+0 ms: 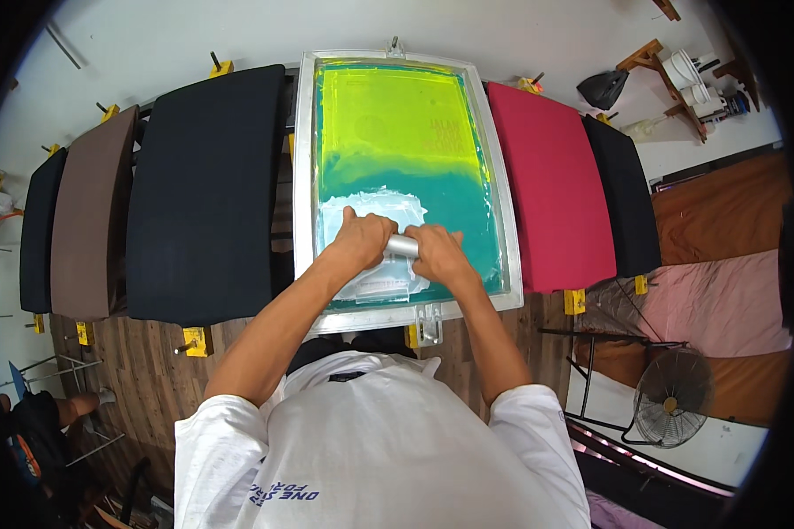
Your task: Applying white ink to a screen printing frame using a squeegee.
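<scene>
Both my hands grip the silver, bar-like handle of a squeegee (403, 246) over the lower part of a screen-printing frame (304, 167). My left hand (362, 241) is closed around its left part, thumb up. To its right, my right hand (436, 252) is wrapped round the other end. The squeegee's blade is hidden beneath my hands. White ink (375, 207) lies spread on the mesh around and below them. The mesh is yellow-green (397, 101) at the far end and teal (463, 212) nearer me. A metal clamp (428, 324) sits at the frame's near edge.
Left of the frame stand boards covered in black (207, 194) and brown (93, 216) cloth; a red one (551, 189) and another black one (622, 194) are at right. A fan (672, 398) stands lower right. Part of another person (48, 419) shows at lower left.
</scene>
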Motion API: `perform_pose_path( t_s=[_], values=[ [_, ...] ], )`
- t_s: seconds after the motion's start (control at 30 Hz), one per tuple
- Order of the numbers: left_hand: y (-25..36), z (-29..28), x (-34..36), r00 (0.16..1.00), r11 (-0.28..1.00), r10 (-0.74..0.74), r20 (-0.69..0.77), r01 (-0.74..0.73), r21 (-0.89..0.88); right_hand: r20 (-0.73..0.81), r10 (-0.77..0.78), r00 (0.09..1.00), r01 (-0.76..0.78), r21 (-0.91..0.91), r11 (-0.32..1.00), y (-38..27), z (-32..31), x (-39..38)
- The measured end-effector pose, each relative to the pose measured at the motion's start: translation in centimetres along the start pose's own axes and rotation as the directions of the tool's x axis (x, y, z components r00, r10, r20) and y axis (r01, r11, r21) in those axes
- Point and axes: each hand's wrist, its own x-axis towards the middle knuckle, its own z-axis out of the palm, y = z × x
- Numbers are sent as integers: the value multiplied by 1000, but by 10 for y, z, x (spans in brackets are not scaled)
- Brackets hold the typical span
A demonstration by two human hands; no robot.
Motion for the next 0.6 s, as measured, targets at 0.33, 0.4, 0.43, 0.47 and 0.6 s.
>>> perform_pose_path(
  t_s=[0.33,0.4,0.43,0.47,0.6],
  values=[
    [20,6,-39,972,967,233,39,-235,99,-50,166,985,-154,189,970,-33,17,-72],
    [23,-6,-36,969,959,237,75,-246,142,-106,130,986,-107,200,974,-34,12,-65],
    [22,-13,-34,973,957,230,34,-232,171,-151,101,983,-67,212,975,-34,8,-62],
    [19,-21,-31,977,961,212,12,-211,177,-135,84,987,-57,193,980,-34,2,-51],
    [1,-40,-23,988,970,143,-61,-127,208,-129,15,991,9,179,984,-32,-14,-13]
  ],
)
